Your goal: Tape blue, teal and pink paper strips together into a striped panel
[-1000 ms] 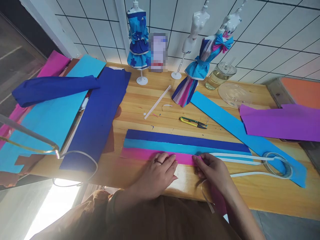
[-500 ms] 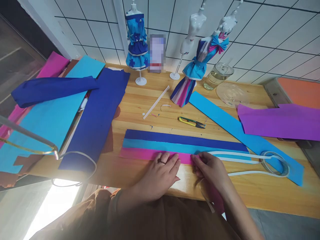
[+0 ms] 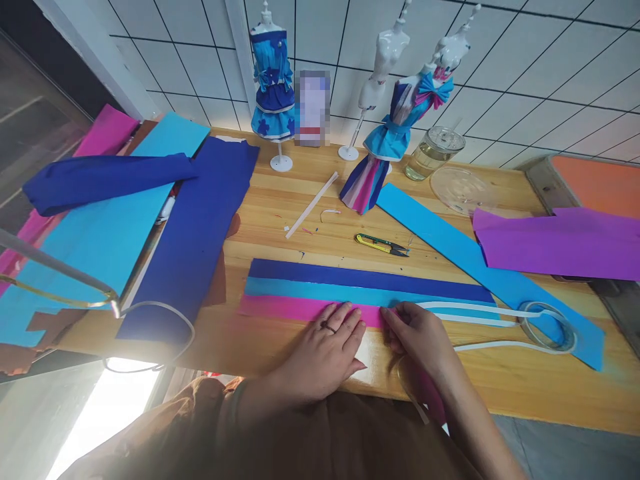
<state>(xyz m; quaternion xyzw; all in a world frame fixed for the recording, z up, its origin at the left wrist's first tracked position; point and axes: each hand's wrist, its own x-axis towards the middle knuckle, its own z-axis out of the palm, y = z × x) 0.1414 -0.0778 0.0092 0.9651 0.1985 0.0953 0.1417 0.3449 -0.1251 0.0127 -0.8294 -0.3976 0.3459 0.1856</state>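
Observation:
A long panel of navy, light blue and pink strips [image 3: 320, 287] lies flat across the table in front of me. My left hand [image 3: 327, 350] rests palm down with outstretched fingers on its pink edge. Just to the right, my right hand [image 3: 420, 337] pinches the pink strip between thumb and fingers. From under that hand a pink tail of material [image 3: 431, 393] hangs over the table's front edge beside a thin pale strip. White tape [image 3: 470, 309] runs in loops from near the right hand toward a clear tape roll [image 3: 547, 327].
Yellow-handled thread snips [image 3: 381, 244] lie beyond the panel. Small dressed mannequins [image 3: 273, 83] and a lidded glass jar [image 3: 434, 153] stand along the tiled wall. Coloured sheets [image 3: 180, 247] cover the left side; a blue strip [image 3: 450, 250] and purple piece [image 3: 555, 243] lie right.
My left hand has slid slightly to the right along the pink strip. The right hand keeps its pinch in nearly the same spot.

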